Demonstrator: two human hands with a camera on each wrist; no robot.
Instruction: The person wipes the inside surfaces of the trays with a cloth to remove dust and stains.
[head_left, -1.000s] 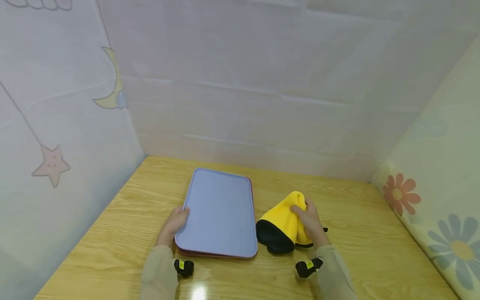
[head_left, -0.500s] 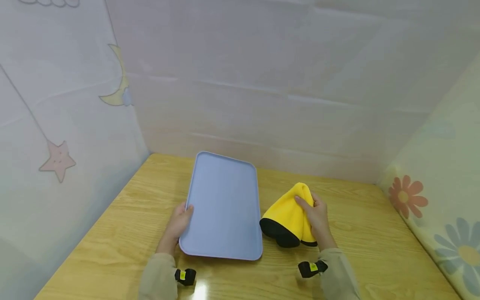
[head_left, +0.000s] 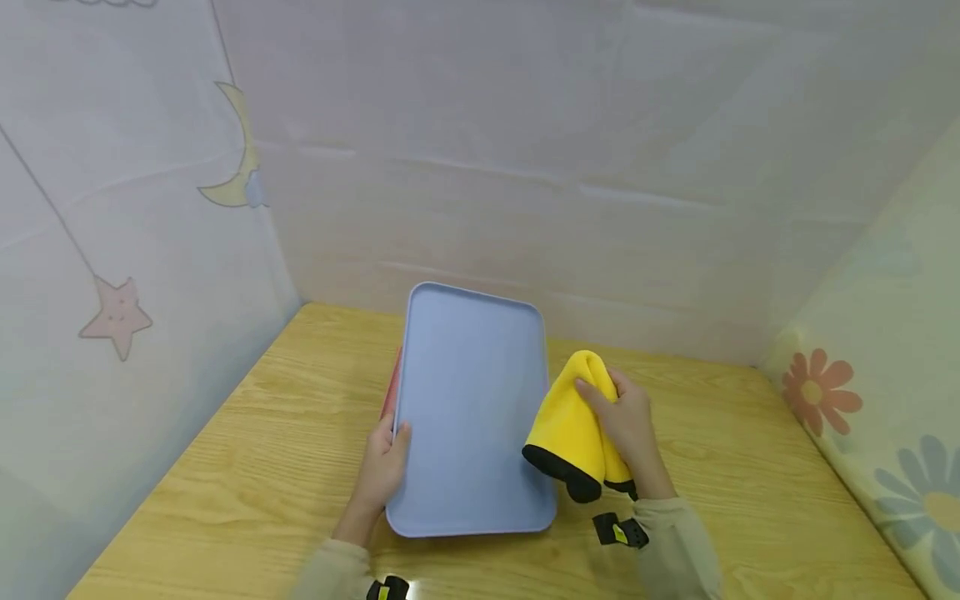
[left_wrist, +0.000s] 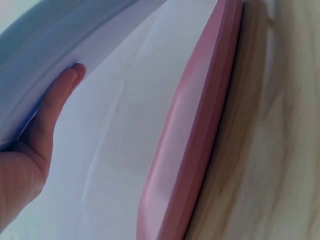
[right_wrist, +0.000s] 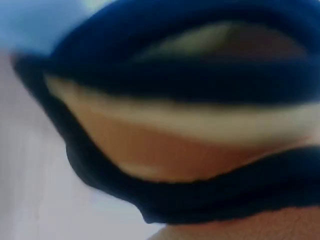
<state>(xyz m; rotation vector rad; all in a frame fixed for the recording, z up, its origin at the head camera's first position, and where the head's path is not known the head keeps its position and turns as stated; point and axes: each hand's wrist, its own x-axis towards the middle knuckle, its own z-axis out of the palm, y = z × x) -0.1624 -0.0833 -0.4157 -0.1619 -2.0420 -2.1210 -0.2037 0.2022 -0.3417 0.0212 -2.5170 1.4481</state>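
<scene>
A light-blue rectangular tray (head_left: 472,408) is tilted up above the table, its far end raised. My left hand (head_left: 381,471) grips its left edge, thumb on the upper face. In the left wrist view, a gap separates the blue tray (left_wrist: 55,55) from a pink tray (left_wrist: 187,135) lying on the wood. From above, only a red-pink strip of that lower tray (head_left: 391,387) shows at the left. My right hand (head_left: 628,421) pinches a bunched yellow cloth (head_left: 564,429) with black edging, close to the blue tray's right side. Dark trim of the cloth (right_wrist: 175,82) fills the right wrist view, blurred.
The wooden table (head_left: 247,467) extends to both sides of the trays. A pale fabric backdrop (head_left: 525,167) rises behind it, with printed side panels at left and right. Small black devices (head_left: 621,530) are strapped to both wrists.
My left hand has raised the blue tray off the pink one and carried it right, tilting it. My right hand has lifted the yellow cloth, bringing it against or near the tray's right edge.
</scene>
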